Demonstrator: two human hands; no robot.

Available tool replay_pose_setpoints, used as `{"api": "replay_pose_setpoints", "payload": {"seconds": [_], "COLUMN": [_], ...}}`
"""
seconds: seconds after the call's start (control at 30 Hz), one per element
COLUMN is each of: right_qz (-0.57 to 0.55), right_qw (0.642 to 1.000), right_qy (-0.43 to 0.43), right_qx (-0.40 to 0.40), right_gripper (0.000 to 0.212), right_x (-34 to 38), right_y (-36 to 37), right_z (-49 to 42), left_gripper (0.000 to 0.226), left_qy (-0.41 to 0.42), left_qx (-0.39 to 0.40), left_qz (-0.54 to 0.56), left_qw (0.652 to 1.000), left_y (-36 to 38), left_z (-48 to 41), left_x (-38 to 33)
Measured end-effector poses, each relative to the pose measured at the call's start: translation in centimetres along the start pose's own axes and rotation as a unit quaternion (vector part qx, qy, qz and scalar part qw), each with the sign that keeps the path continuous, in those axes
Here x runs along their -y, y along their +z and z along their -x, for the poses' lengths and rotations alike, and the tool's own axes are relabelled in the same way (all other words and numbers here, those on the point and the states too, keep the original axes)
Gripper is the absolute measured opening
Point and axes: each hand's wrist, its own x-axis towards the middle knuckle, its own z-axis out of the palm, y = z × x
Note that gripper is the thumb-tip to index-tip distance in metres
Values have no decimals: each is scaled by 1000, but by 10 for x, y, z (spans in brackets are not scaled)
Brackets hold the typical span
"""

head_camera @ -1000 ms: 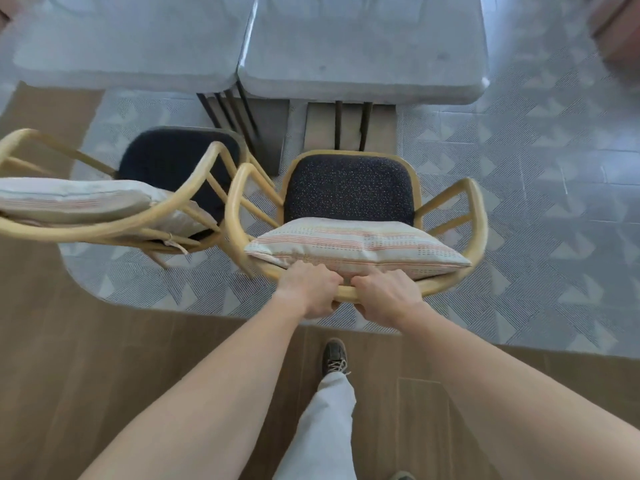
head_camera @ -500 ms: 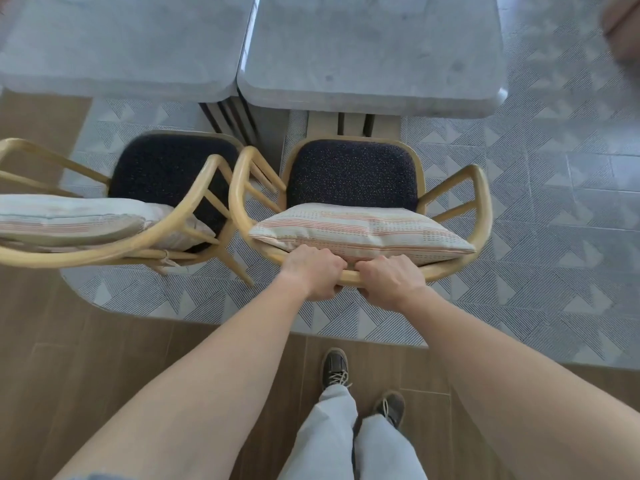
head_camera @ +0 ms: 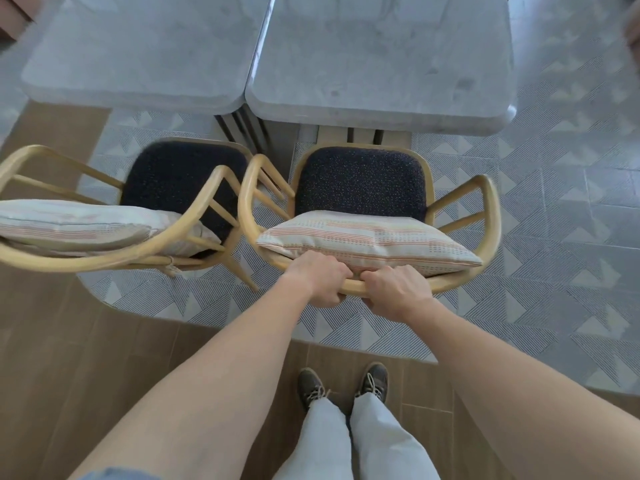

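Ref: table [head_camera: 381, 110]. L to R: second chair [head_camera: 180, 174] stands off table's front-left corner. Left hand [head_camera: 320, 280] and right hand [head_camera: 398, 289] are both clenched round the back rail of the chair [head_camera: 360, 181], side by side at rail ctr, approx. equal reach. Chair stands directly in front of table, seat facing it, front edge near table rim. Cushion [head_camera: 367, 242] leans on backrest. Push axis: straight fwd toward table.

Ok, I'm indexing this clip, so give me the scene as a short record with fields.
activity: person stands behind a wooden chair, holding its back rail
left hand: grips the rail
right hand: grips the rail, beside the left
striped cushion: on the seat, against the rail
neighbour chair: to its left
grey tables: two, ahead of the chairs
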Motion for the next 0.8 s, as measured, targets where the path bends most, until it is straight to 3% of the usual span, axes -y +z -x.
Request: {"api": "replay_pose_setpoints", "payload": {"seconds": [0.5, 0.8], "right_qz": [13, -7], "right_qw": [1000, 1000], "right_qy": [-9, 12], "right_qx": [4, 8], "right_gripper": [18, 18], "right_x": [60, 60], "right_y": [2, 4], "right_z": [-20, -18], "left_gripper": [15, 16], "left_qy": [-33, -23], "left_qx": [-19, -34], "left_qz": [-33, -37], "left_qw": [999, 998], "left_y": [30, 30], "left_z": [43, 42], "left_x": [34, 33]}}
